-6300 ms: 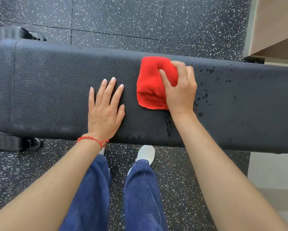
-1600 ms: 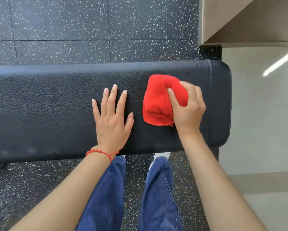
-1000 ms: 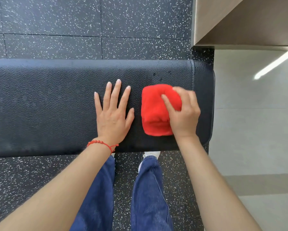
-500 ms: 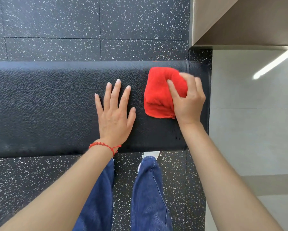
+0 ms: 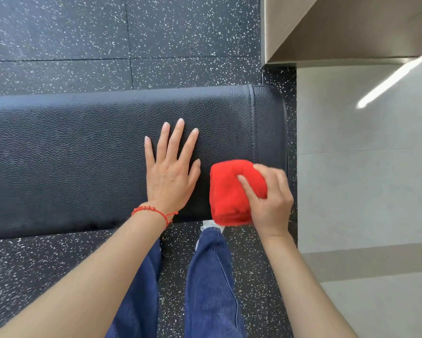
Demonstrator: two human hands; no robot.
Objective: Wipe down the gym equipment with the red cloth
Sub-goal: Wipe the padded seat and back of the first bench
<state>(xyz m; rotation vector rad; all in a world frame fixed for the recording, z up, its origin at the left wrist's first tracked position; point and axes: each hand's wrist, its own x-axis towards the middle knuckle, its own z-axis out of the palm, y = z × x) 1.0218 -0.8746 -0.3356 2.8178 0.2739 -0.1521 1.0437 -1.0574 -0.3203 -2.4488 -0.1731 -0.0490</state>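
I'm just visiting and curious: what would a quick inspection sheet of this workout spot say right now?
Surface: black textured padded bench, its right end in view.
Job's things: folded red cloth at the bench's near edge by the right end, overhanging it slightly.
Clutter: nothing seen.
Hands: left hand rests flat on the bench, fingers straight, red bead bracelet on the wrist; right hand grips the cloth.
Cables: nothing seen.
Surroundings: black speckled rubber floor, pale smooth floor to the right, beige wall base, blue jeans below.
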